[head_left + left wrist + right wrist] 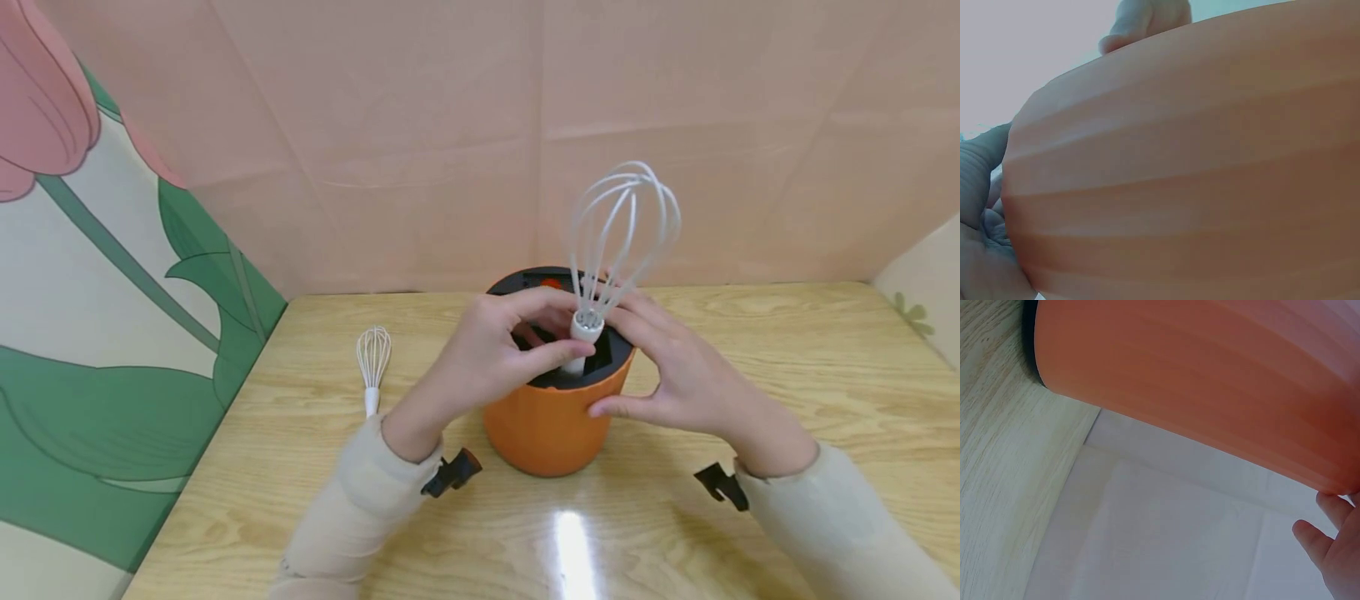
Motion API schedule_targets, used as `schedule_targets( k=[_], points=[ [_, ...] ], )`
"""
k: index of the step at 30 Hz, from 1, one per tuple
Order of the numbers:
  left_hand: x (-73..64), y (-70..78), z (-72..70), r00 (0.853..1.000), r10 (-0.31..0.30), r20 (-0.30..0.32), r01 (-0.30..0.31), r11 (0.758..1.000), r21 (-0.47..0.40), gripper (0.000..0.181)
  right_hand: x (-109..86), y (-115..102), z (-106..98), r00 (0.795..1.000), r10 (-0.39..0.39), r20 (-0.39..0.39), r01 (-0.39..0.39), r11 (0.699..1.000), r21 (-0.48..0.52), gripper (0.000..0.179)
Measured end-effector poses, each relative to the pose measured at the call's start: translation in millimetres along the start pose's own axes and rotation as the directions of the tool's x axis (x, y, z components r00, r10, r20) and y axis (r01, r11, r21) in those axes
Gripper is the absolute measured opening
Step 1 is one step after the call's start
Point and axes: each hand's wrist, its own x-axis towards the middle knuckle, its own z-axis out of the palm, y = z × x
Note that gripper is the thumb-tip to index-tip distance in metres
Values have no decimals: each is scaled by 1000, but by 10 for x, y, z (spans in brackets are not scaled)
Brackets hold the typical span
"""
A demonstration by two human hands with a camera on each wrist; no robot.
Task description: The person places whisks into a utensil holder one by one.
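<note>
Over an orange utensil holder (547,429) with a black insert in its top, my left hand (498,346) pinches a large white whisk (587,327) by its handle. The whisk stands wires up, slightly tilted, its handle's lower end down at an opening in the insert. My right hand (678,367) grips the holder's right side, thumb on the front, fingers by the rim. The ribbed orange wall (1179,175) fills most of the left wrist view. In the right wrist view, the right fingers (1313,542) show beside the holder's upper end.
A smaller white whisk (372,367) lies on the wooden table (300,483), left of the holder, its handle end hidden behind the left forearm. A pinkish covering (405,167) rises behind the table, and a flower-patterned panel (112,408) stands along the left.
</note>
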Motion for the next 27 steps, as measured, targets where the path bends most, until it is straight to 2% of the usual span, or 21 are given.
schedule_targets(
  k=[7, 15, 22, 27],
  points=[
    [25, -15, 10, 993, -20, 117, 17, 999, 27, 28, -8, 10, 6, 1000, -11, -9, 11, 1000, 11, 95],
    [58, -16, -2, 972, -55, 229, 36, 996, 83, 24, -5, 29, 15, 1000, -16, -13, 17, 999, 35, 95],
    [100, -20, -15, 958, -91, 273, 52, 988, 145, 26, -4, 38, 20, 999, -33, -23, 34, 999, 37, 95],
    [141, -24, -22, 942, -126, 312, 79, 984, 160, 22, -9, 31, 12, 1000, -12, -12, 12, 999, 36, 95]
  ],
)
